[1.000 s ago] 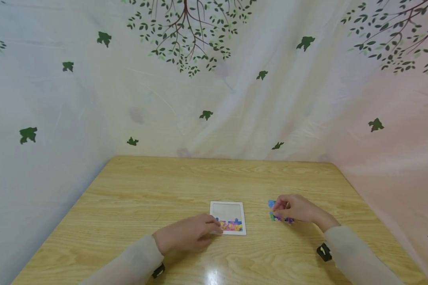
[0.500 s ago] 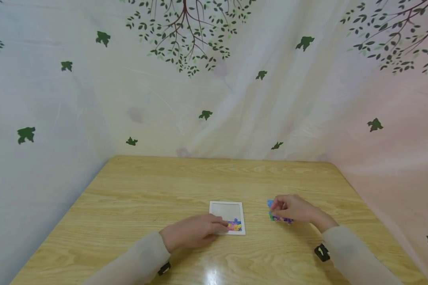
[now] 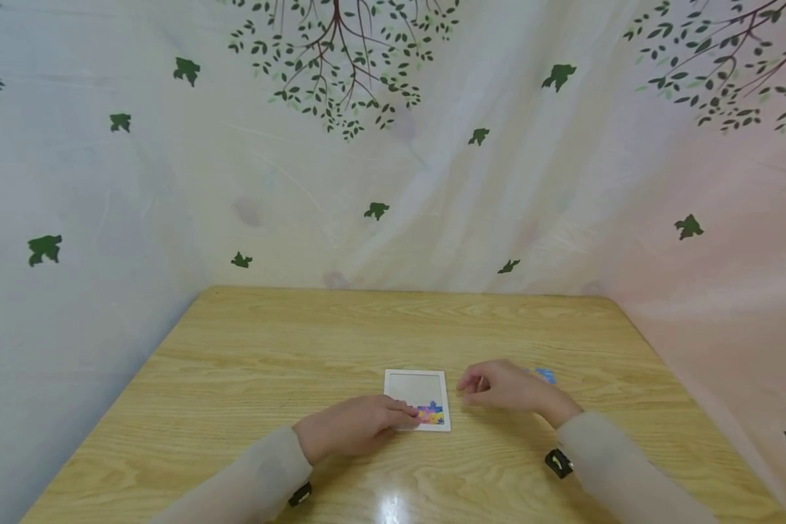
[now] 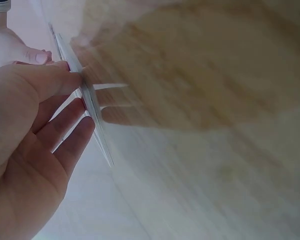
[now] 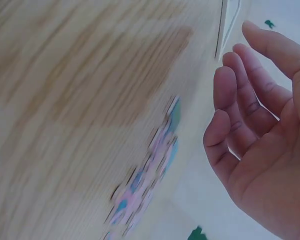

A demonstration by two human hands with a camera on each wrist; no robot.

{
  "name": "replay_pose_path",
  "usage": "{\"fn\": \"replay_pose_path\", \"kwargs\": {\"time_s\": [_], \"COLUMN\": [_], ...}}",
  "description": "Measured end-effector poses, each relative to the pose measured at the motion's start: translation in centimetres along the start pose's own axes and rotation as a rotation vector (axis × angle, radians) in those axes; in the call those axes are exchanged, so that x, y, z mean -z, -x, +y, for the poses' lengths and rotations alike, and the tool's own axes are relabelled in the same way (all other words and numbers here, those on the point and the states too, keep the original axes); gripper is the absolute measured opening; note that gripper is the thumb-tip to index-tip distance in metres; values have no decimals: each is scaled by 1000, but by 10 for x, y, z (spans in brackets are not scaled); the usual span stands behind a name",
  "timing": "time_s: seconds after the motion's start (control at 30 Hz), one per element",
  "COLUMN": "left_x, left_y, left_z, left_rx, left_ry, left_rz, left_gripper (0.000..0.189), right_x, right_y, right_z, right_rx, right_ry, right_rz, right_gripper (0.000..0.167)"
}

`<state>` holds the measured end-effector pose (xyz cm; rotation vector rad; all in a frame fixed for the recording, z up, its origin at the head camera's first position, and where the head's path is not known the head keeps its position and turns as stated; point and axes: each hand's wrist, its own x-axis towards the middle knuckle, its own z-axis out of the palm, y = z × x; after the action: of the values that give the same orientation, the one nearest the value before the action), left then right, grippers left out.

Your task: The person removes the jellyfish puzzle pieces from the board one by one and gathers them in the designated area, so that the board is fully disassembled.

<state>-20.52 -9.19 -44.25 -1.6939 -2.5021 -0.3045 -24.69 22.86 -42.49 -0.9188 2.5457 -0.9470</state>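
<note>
A small square puzzle frame [image 3: 447, 397] with a white border lies at mid-table, colourful pink, yellow and blue pieces [image 3: 432, 415] filling the lower part of its tray. My left hand [image 3: 359, 424] rests over its lower left, and in the left wrist view the fairly straight fingers touch the frame. Just off the frame's right side hovers my right hand [image 3: 507, 389], its fingers loosely bent. Nothing shows between thumb and fingertips in the right wrist view. Several loose puzzle pieces [image 5: 145, 180] lie on the table near this hand; a blue piece [image 3: 546, 375] peeks out behind it, others are hidden.
The pale wood-grain table [image 3: 288, 342] reaches back to a cloth backdrop [image 3: 288, 182] printed with branches and green leaves. Cloth also hangs along the left and right sides. Dark wrist devices [image 3: 559, 463] sit under both sleeves.
The left hand has slid right over the frame, then stayed there. Over the last half second, the right hand has moved left from the loose pieces towards the frame, uncovering a blue piece.
</note>
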Motion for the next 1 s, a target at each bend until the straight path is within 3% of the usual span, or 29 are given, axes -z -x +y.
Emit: {"fn": "replay_pose_path", "kwargs": {"time_s": [0.33,0.6,1.0], "left_x": [3,3,-1], "left_y": [-2,-2,-2], "left_z": [0,-1,-5], "left_rx": [13,7,-34], "left_ry": [40,58,37], "left_rz": [-20,-17,2], "left_gripper": [31,31,29], "right_x": [-22,-32,-35], "right_y": [-19,-21,-24], "right_z": [-21,-28,-32], "right_rx": [45,10,-11], "right_ry": [-4,99,95], "right_rz": [-58,-37,-37], "right_gripper": [28,33,29]}}
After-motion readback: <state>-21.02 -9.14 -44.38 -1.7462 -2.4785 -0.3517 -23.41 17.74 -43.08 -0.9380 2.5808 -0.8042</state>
